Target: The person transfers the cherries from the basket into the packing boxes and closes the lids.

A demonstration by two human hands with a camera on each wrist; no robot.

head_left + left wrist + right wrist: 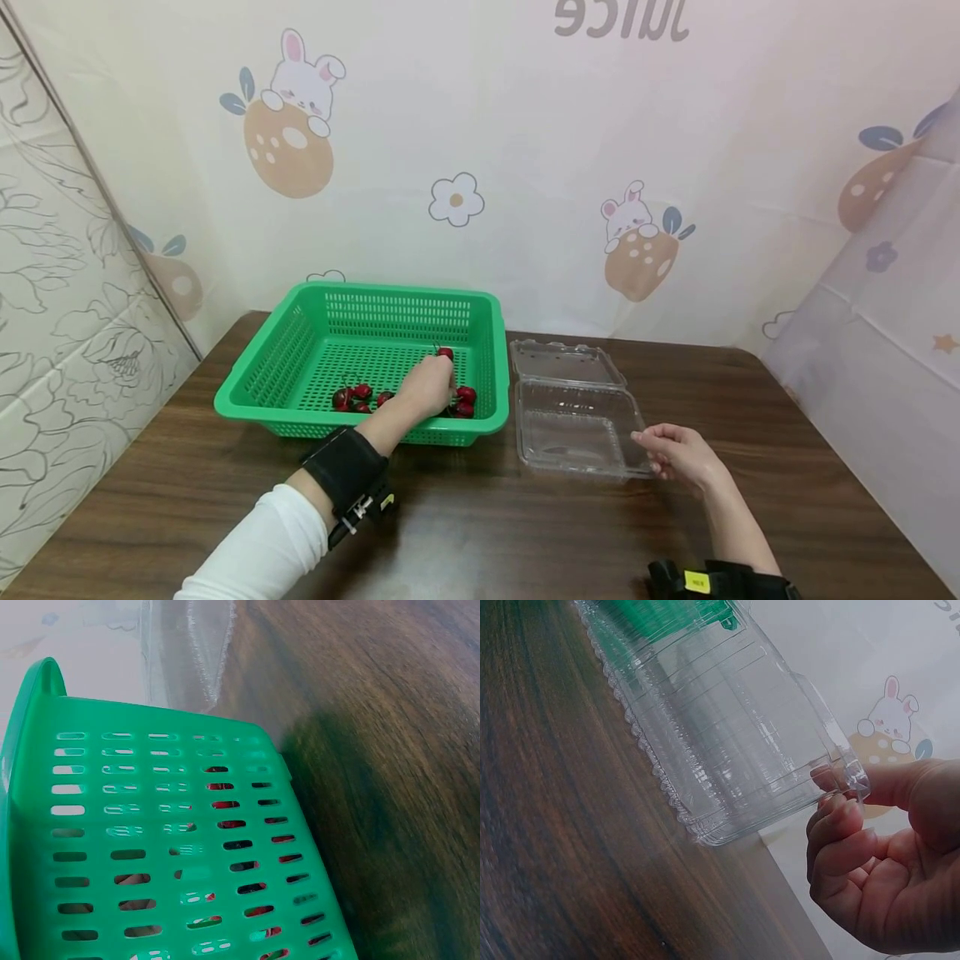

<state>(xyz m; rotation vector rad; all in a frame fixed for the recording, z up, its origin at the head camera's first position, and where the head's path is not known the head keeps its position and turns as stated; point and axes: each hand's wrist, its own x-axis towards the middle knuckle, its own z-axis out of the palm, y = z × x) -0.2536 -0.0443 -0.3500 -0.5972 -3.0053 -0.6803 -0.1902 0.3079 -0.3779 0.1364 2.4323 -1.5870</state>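
My left hand (429, 387) reaches down into the green plastic basket (499, 350), over its near right part. Its fingertips are hidden, so I cannot tell whether they hold a cherry. One red cherry (446, 353) with a stem shows just past the knuckles; more cherries (466, 400) lie to the hand's right. In the left wrist view the basket's slotted wall (150, 847) covers the hand. My right hand (681, 454) pinches the right rim of a clear plastic clamshell box (577, 425), thumb and fingers meeting on the edge in the right wrist view. The box's lid (562, 364) lies folded back.
Several cherries (352, 397) sit on the basket floor left of my left wrist. Basket and box stand side by side on a dark wooden table (517, 533). A printed curtain (525, 267) hangs right behind the table's far edge, with another (82, 333) at the left.
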